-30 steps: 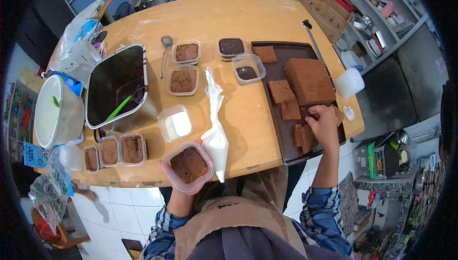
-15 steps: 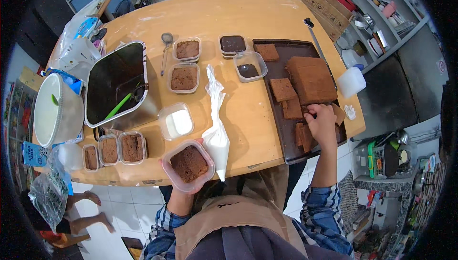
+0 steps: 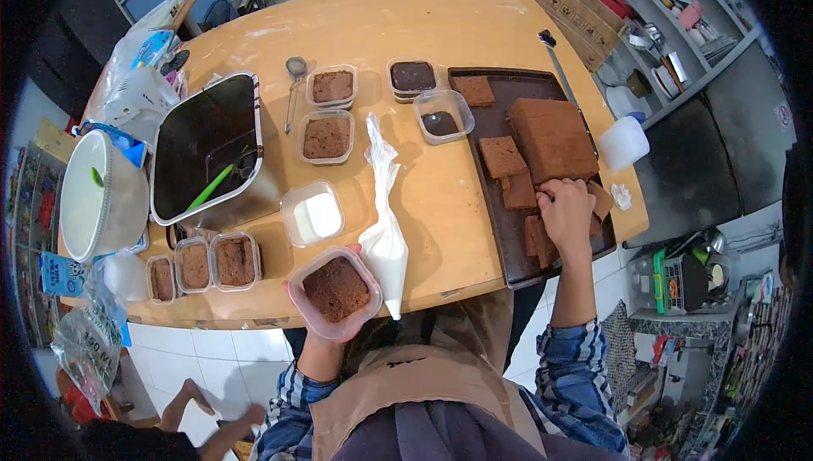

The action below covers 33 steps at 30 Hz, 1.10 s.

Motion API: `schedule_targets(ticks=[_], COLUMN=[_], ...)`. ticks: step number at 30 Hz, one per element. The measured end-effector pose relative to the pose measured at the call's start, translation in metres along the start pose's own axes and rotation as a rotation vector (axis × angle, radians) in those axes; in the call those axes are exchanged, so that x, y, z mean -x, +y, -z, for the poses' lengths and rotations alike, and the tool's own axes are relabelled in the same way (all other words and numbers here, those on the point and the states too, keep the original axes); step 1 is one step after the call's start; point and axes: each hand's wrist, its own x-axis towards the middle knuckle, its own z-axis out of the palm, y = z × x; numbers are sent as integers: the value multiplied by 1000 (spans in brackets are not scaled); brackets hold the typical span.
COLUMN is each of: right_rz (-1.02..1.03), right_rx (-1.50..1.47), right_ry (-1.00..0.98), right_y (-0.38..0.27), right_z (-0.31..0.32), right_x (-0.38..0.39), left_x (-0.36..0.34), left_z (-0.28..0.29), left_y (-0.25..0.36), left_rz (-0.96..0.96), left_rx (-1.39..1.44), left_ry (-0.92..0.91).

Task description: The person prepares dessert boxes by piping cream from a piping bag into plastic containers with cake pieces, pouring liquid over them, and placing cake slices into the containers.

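My left hand (image 3: 324,353) is closed around a clear plastic tub (image 3: 295,298) at the table's near edge, with brown cake (image 3: 337,290) in its bottom. On the dark baking tray (image 3: 487,237), my right hand (image 3: 569,214) has its fingers curled down onto a piece of brown cake (image 3: 601,200); the fingertips are partly hidden. A large cake block (image 3: 552,141) lies just beyond it, with flat cut slices (image 3: 502,157) to its left. A white-filled piping bag (image 3: 386,245) rests right of the held tub, its tip over the table edge.
Several cake tubs (image 3: 235,261) stand left and farther back. One tub holds white cream (image 3: 318,217); another has dark sauce (image 3: 439,123). A deep metal pan (image 3: 269,186) with a green-handled utensil and a white bucket (image 3: 85,194) stand left. A long spatula (image 3: 569,88) lies along the tray.
My right hand has shifted very slightly among the cake pieces. The left hand and its tub stay in place. At lower left, another person's bare limbs have moved closer.
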Motion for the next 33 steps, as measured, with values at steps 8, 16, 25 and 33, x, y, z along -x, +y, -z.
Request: schedule_targets(ticks=[8,16,25,33], right_rz=[-63,-118,29,56], right_rx=[-10,-515,-372,-14], right_ry=[61,-23,-59,-163], right_y=[16,31,30,9], right_z=[3,12,14,25], right_x=[-1,8,9,7], left_x=[-1,0,2,2], left_z=[33,13,2,1], left_y=[2,1,3,5], left_rz=[85,-12,0,83], left_rx=[-16,8,51,-81], left_ry=[-200,-28,-70,-267])
